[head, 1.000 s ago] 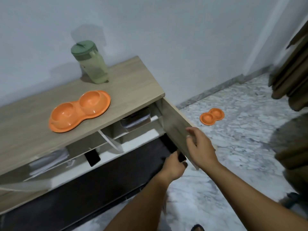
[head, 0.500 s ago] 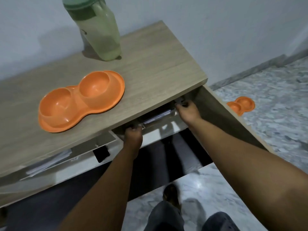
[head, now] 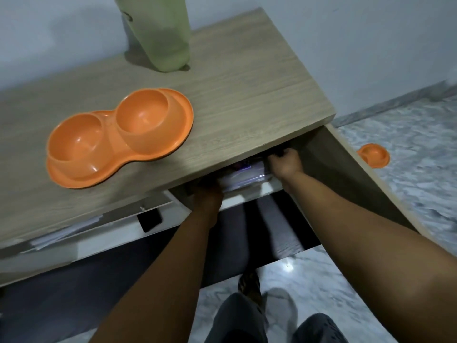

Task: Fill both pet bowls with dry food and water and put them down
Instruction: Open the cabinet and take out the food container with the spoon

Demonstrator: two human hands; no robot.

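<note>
A shiny packet (head: 243, 173), judged to be the dry food, is gripped inside the cupboard by the right hand (head: 285, 163); the left hand's (head: 207, 196) fingers are hidden. Lifting it out is called for next. At 10 o'clock, the orange double bowl (head: 118, 137) sits unfilled on the bench (head: 247, 95); another bowl (head: 373, 154) lies on the floor at 3 o'clock.

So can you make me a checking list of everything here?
Surface: wooden cabinet top, door open.
Job's things: orange double bowl on top, both cups dry and unfilled; second orange bowl on the floor; green bottle upright at the back.
Clutter: shiny packet and papers on the shelves.
Grippers: left hand and right hand grip the packet.
Cables: nothing seen.
Surroundings: marble floor, pale wall.
</note>
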